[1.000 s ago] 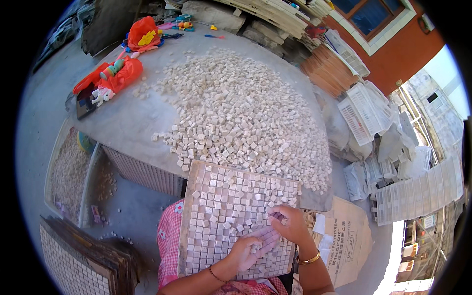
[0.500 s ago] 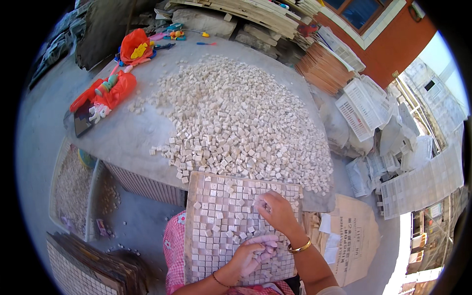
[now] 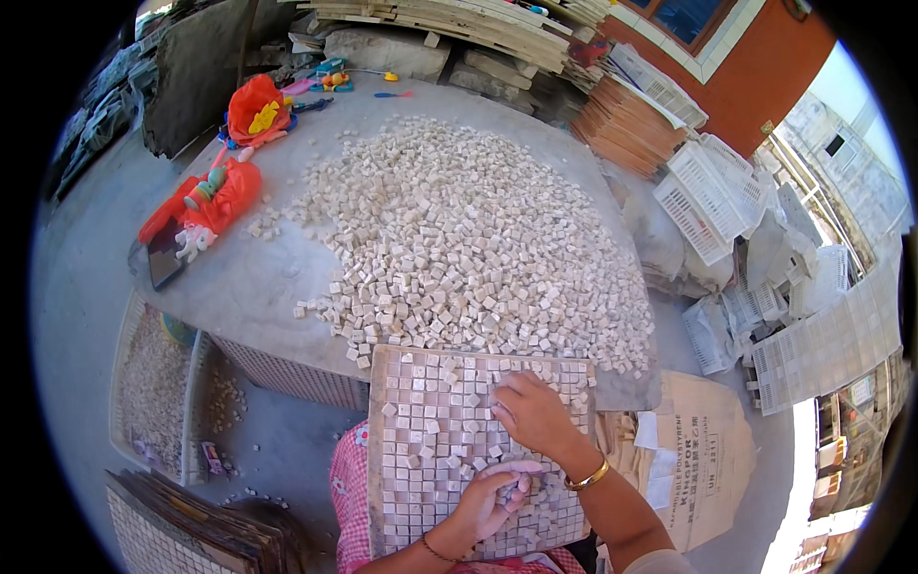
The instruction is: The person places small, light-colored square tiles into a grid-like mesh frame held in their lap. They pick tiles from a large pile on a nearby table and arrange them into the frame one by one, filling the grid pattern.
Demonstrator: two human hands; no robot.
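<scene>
A square gridded tray (image 3: 375,459) lies across my lap, its far edge against the table. Small pale stone tiles (image 3: 413,486) fill many of its cells, some lying loose or tilted on top. My left hand (image 3: 490,505) is turned palm up over the tray's near right part, fingers curled around a few stone tiles. Beyond it, my right hand (image 3: 535,411) hangs over the tray's right half, fingertips bent down and close together at the cells. Whatever is between those fingertips is hidden.
A large heap of stone tiles (image 3: 478,249) covers the table (image 3: 239,306). Red bags (image 3: 225,196), toys and a dark phone (image 3: 164,253) lie at its left. A white bin (image 3: 199,421) and stacked filled sheets (image 3: 163,526) stand lower left, white crates (image 3: 703,201) at right.
My right hand has shifted slightly left and farther away over the tray. My left hand stays low on the tray, its fingers curled a little more. The whole view has shifted slightly.
</scene>
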